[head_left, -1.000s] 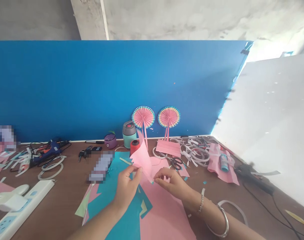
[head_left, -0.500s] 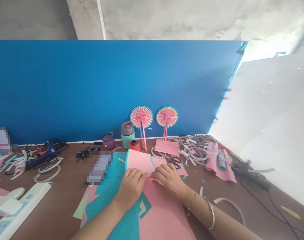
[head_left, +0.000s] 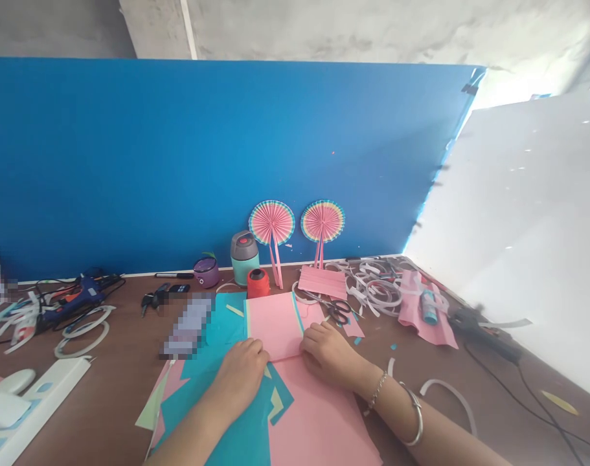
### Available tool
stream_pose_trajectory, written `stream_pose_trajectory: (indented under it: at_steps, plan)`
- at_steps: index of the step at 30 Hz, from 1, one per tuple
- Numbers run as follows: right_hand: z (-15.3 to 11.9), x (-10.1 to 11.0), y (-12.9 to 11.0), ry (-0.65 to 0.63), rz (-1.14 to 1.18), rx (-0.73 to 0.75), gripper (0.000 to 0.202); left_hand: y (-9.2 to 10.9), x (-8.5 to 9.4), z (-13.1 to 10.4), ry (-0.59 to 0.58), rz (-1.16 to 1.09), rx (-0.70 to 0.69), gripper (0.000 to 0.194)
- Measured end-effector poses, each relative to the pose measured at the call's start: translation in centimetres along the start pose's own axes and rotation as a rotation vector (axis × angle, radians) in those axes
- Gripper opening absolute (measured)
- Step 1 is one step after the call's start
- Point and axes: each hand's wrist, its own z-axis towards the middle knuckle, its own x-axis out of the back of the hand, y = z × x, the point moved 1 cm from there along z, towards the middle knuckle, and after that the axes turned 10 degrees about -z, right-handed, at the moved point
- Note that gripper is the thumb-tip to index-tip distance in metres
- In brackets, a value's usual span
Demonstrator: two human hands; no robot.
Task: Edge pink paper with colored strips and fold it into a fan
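A pink paper sheet (head_left: 274,320) with blue and cream strips along its sides lies between my hands, a narrow fold running along its near edge. My left hand (head_left: 245,372) has its fingers curled on the near left corner of this sheet. At the near right corner my right hand (head_left: 329,353) pinches the same edge, thumb hidden beneath. Under the sheet are a large teal paper (head_left: 197,401) and a larger pink paper (head_left: 318,421). A small teal scrap with a cream piece (head_left: 276,404) rests beside my left hand.
Two round pleated fans (head_left: 272,223) lean on the blue partition (head_left: 129,162). Scissors (head_left: 340,312), a pleated pink paper (head_left: 322,282), an orange-red container (head_left: 258,283) and a thermos (head_left: 245,259) stand or lie ahead. A power strip (head_left: 37,408) is at left, a glue gun (head_left: 489,336) at right.
My hands have moved apart, from the middle of the sheet's near edge to its corners. The sheet, bowed up before, now lies flatter. The camera view has shifted slightly.
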Motion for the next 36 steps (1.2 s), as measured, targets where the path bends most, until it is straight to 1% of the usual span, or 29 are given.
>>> stream_pose_trajectory:
  at_steps: [2,7,11,15,20,24,30,36]
  plan:
    - [0.1,0.3,0.2,-0.011,0.082,-0.016,0.017,-0.2,0.7,0.0,-0.015,-0.087,0.058,0.029]
    - [0.3,0.4,0.9,0.003,0.298,-0.065,0.024,-1.2,2.0,-0.1,0.03,-0.365,0.193,0.023]
    - [0.5,0.2,1.1,0.03,0.423,-0.16,0.019,-2.1,1.9,-0.1,0.022,-0.453,0.244,0.024]
    - [0.5,0.0,1.2,0.004,0.489,-0.25,0.014,-2.7,1.4,0.1,0.042,-0.544,0.326,0.023]
    - [0.5,-0.3,1.4,0.0,0.506,-0.259,0.016,-2.9,1.2,0.3,0.055,-0.511,0.345,0.02]
    - [0.6,-0.3,1.3,-0.016,0.522,-0.277,0.016,-2.7,1.2,0.3,0.034,-0.505,0.37,0.018]
    - [0.7,-0.4,1.4,-0.048,0.527,-0.317,0.016,-2.7,0.9,0.3,0.033,-0.471,0.344,0.019]
    - [0.7,-0.3,1.4,-0.07,0.542,-0.318,0.014,-2.2,1.5,0.4,-0.019,-0.442,0.362,0.021]
